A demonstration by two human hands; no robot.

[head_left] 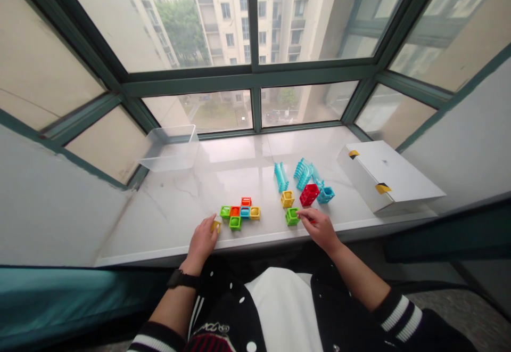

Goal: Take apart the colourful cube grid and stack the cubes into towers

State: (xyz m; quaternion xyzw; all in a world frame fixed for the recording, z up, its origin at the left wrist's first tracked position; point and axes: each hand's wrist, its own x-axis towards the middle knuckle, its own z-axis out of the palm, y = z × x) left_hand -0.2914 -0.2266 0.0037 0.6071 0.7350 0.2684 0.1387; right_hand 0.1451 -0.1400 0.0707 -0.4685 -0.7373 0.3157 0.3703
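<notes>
Facing marble sill (159, 219); left grip (203, 243) clamped on yellow block (216, 227); right grip (319, 229) together

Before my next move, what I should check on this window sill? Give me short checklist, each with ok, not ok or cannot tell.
1. Left hand pinches the yellow block: ok.
2. Right hand has fingertips at the green cube block: ok.
3. Red piece under the right fingers is firmly held: cannot tell.
4. Joined cross of coloured blocks lies together on the marble sill: ok.
5. Clear plastic tub stands upright on the sill: ok.
</notes>
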